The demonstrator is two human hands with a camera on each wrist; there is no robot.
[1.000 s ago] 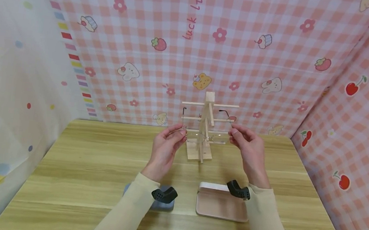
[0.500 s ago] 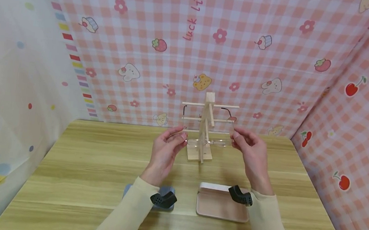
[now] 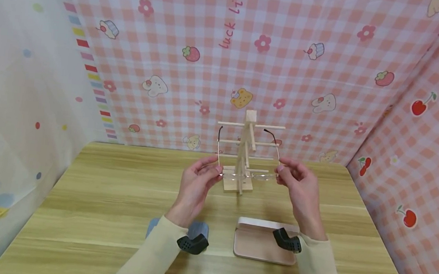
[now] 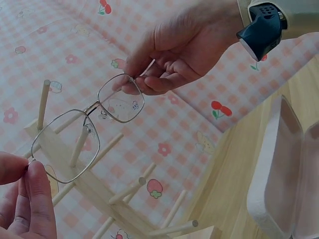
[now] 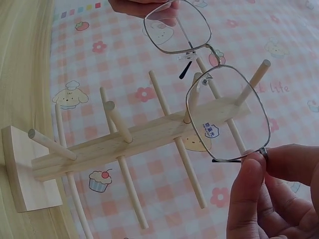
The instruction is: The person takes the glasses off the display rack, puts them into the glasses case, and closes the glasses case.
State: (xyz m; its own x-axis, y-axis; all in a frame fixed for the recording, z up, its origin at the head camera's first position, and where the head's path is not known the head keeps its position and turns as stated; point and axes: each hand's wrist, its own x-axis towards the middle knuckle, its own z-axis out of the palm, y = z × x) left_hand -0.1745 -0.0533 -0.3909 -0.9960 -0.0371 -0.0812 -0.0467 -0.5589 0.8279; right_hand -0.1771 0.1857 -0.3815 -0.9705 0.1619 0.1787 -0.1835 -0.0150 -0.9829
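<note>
Thin metal-framed eyeglasses [image 4: 73, 110] with clear lenses are held between both hands, temples unfolded and pointing toward the back wall. My left hand [image 3: 195, 187] pinches the frame by its left hinge with thumb and fingers. At the opposite hinge, my right hand [image 3: 300, 191] pinches the other side. A small blue-printed mark shows on one lens in the right wrist view. Behind the eyeglasses stands a wooden peg rack [image 5: 149, 134], an upright post with several round pegs on a square base. In the head view the eyeglasses overlap the rack's lower pegs.
On the table [image 3: 119, 189], an opened pale pink glasses case [image 3: 264, 246] lies below my right wrist. A blue-grey case [image 3: 198, 230] is partly covered by my left forearm. A pink checked cloth [image 3: 198, 29] hangs behind the rack.
Both hands have drawn the eyeglasses slightly back and down, toward the body, and the lenses tilted flatter in the head view. The rack and cases stay in place.
</note>
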